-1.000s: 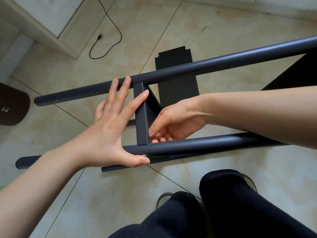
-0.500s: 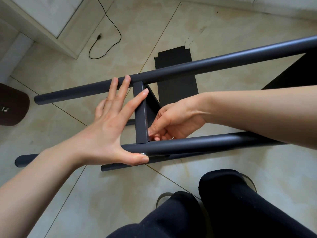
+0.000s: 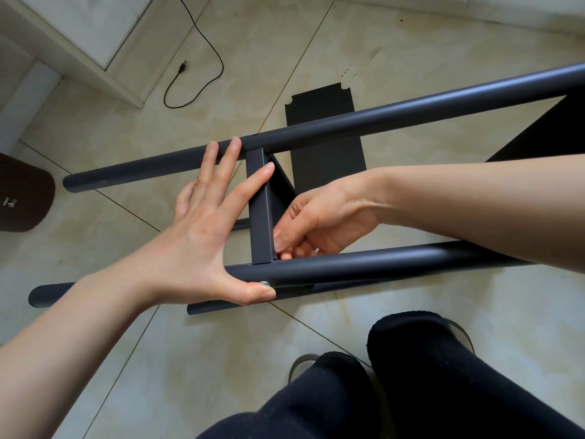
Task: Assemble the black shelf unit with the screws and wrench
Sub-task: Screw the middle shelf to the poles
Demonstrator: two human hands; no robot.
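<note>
The black shelf frame lies across the floor: an upper tube (image 3: 380, 117), a lower tube (image 3: 364, 264) and a short crossbar (image 3: 260, 210) between them. My left hand (image 3: 202, 236) spans the crossbar with straight fingers on the upper tube, and its thumb presses a silver screw head (image 3: 263, 283) on the lower tube. My right hand (image 3: 316, 223) reaches behind the crossbar's lower end with its fingers curled at the joint, pinching something small that is mostly hidden. No wrench is in view.
A loose black shelf panel (image 3: 323, 134) lies on the tiled floor behind the frame. A black cable (image 3: 202, 58) trails at the upper left near a white cabinet base (image 3: 79, 61). A dark brown object (image 3: 22, 194) sits at the left edge. My knees (image 3: 411, 375) fill the bottom.
My right hand's fingers have shifted slightly at the crossbar's lower joint. My left hand and the frame have stayed in place.
</note>
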